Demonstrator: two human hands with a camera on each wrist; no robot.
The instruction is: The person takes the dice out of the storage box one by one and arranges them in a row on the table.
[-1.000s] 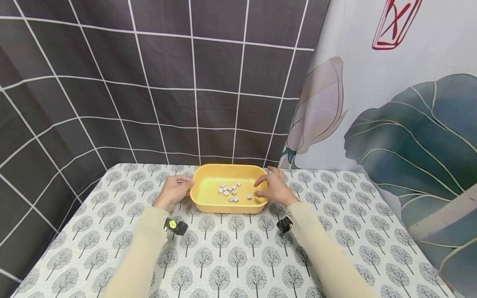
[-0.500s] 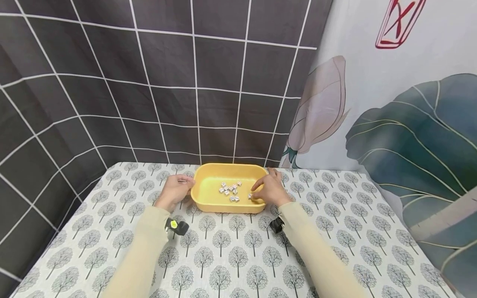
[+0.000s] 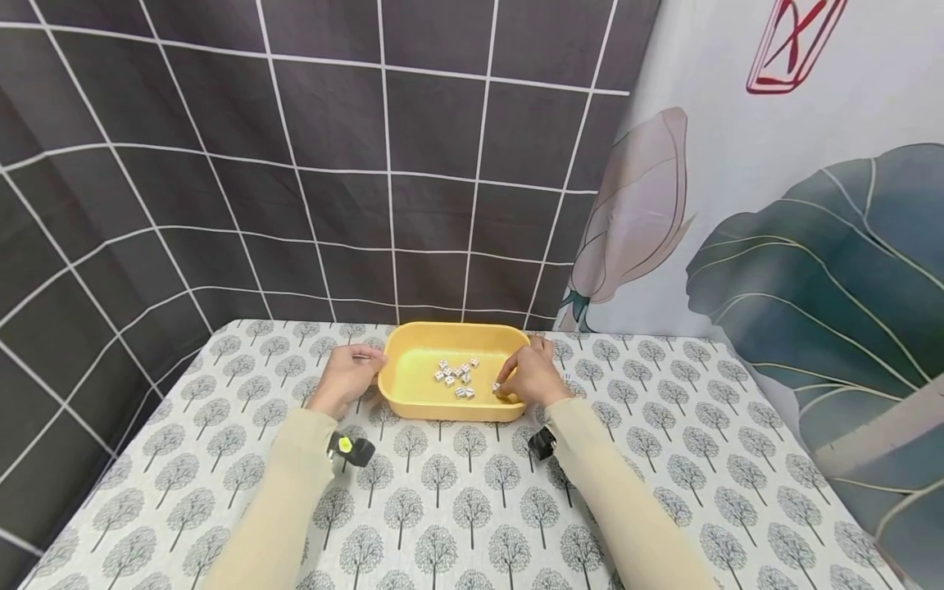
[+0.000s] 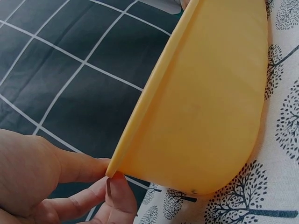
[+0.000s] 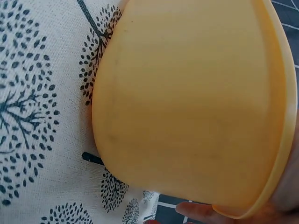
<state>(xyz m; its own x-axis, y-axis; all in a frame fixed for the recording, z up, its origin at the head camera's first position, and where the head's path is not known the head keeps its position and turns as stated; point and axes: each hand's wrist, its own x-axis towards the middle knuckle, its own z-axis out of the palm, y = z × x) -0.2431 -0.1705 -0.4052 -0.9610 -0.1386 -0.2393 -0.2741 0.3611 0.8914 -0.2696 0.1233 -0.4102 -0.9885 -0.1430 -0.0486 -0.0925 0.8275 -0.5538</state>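
A yellow plastic tub stands on the table, with several white dice loose on its floor, mostly left of and around the middle. My left hand pinches the tub's left rim; in the left wrist view the thumb and fingers meet on that rim. Over the right rim reaches my right hand, its thumb and index finger pinching one die low inside the tub. Other fingers of that hand stay outside the right end. In the right wrist view the tub's wall hides most of the hand.
The table has a white cloth printed with grey trees. Close behind the tub hangs a dark curtain with a white grid. A pale curtain with flower and leaf prints hangs at the right. A small black camera sits at each wrist.
My right hand has moved left and down into the tub, its open thumb and index finger closing on the lone die at the right. The left hand keeps its place on the rim.
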